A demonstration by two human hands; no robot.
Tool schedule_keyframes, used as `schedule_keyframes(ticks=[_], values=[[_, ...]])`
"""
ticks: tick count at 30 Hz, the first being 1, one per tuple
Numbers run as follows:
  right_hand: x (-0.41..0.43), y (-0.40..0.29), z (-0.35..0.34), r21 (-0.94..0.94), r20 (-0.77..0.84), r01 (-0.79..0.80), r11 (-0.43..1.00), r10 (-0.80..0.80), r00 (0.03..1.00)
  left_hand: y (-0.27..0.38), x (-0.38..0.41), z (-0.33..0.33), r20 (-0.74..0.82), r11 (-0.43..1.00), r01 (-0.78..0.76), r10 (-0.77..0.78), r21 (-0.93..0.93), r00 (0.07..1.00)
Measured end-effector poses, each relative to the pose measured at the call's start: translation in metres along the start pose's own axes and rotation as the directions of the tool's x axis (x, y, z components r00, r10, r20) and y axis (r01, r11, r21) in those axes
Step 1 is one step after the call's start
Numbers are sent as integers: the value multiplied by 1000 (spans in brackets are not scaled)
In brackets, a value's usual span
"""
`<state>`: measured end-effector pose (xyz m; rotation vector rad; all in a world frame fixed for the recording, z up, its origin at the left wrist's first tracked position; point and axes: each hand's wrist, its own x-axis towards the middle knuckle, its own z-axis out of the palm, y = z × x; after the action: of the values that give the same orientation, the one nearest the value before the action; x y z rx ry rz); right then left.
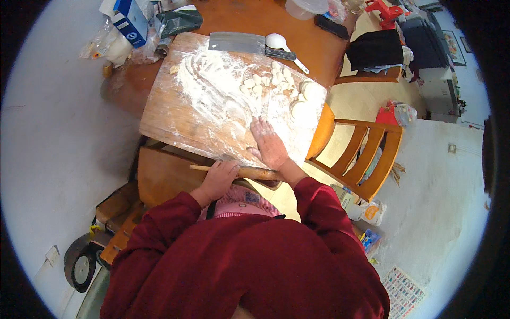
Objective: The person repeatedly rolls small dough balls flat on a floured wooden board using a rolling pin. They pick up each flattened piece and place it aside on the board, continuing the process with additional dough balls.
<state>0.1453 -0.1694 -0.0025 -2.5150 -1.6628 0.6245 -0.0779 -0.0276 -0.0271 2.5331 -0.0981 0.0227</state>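
Note:
My left hand [220, 175] is closed around a wooden rolling pin [257, 173] at the near edge of a floured wooden board [167, 115]. The pin's thin handle sticks out to the left, and its other end reaches my right wrist. Palm down, my right hand [269, 145] presses on the board, thumb apart from the extended fingers; whatever lies under the palm is hidden. Beyond it sit several small dough pieces [257, 81]. Flattened dough rounds [299, 109] lie along the board's right side, partly overlapping. White flour [211, 75] is spread over the middle.
A cleaver [237, 43] rests across the board's far edge beside a white scoop [275, 40]. Bags and a blue box [131, 26] crowd the table's far left. A wooden chair [358, 153] stands close on the right. A black phone-like object [331, 26] lies far right.

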Motion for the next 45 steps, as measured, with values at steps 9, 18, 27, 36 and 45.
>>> schedule_keyframes(ticks=[9,18,27,36,45], values=[[102,-12,-1,114,-56,14,993,-8,998,3,-5,-10,-79,1000,28,-27,13,997],[14,10,-7,238,-112,77,968,-52,992,1,-8,-7,-61,1000,6,-5,11,998],[32,11,-16,267,-123,-48,963,84,989,4,4,-5,-31,1000,13,-13,-14,999],[-14,0,-5,120,-310,91,989,-49,949,-8,7,-10,-29,999,5,-4,48,1000],[-49,15,-15,332,-45,-272,903,304,952,-40,68,-27,-132,991,105,-93,88,987]])
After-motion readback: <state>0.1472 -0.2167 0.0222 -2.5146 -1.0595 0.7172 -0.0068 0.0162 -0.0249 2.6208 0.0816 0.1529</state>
